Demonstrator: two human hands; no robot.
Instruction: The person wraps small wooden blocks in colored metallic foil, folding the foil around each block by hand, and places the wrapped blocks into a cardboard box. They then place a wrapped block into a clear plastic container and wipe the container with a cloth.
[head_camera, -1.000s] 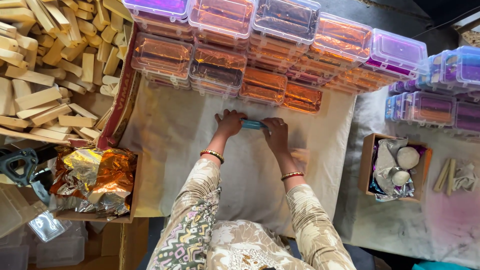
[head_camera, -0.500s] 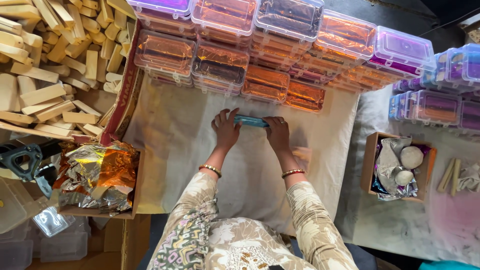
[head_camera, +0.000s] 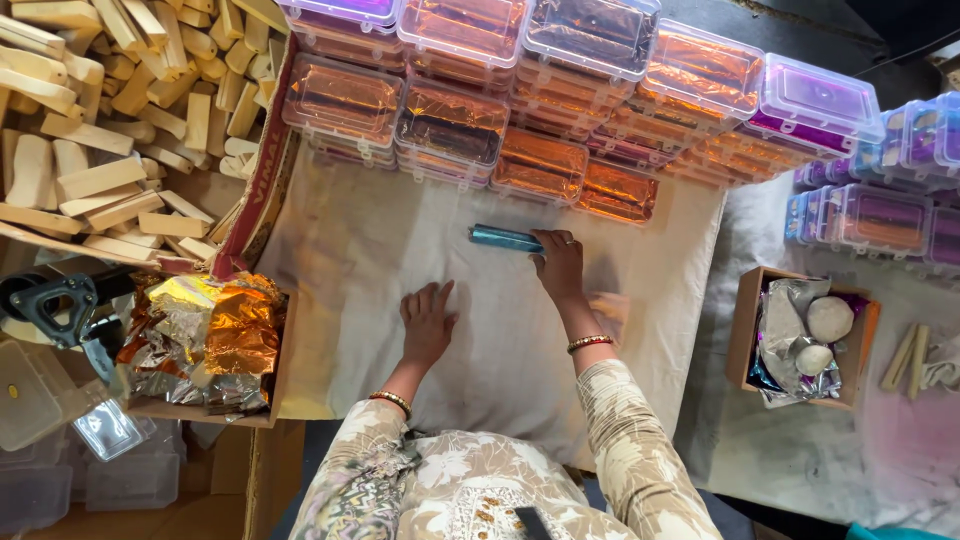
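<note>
A slim roll wrapped in shiny blue foil (head_camera: 503, 238) lies on the white cloth (head_camera: 350, 250) in front of me. My right hand (head_camera: 560, 264) rests on the roll's right end, fingers pressing it down. Palm down with its fingers spread, my left hand (head_camera: 427, 322) lies flat on the cloth, nearer to me and apart from the roll. It holds nothing. Both wrists wear bangles.
Stacked clear plastic boxes (head_camera: 450, 120) holding orange and purple foil line the far edge. A pile of wooden blocks (head_camera: 110, 130) sits at the left. A carton of crumpled gold foil (head_camera: 205, 340) is at the near left. A small box with white balls (head_camera: 810, 335) stands right.
Both hands were on the blue roll at the cloth's far side. My left hand has let go and drawn back toward me; the right stays on the roll.
</note>
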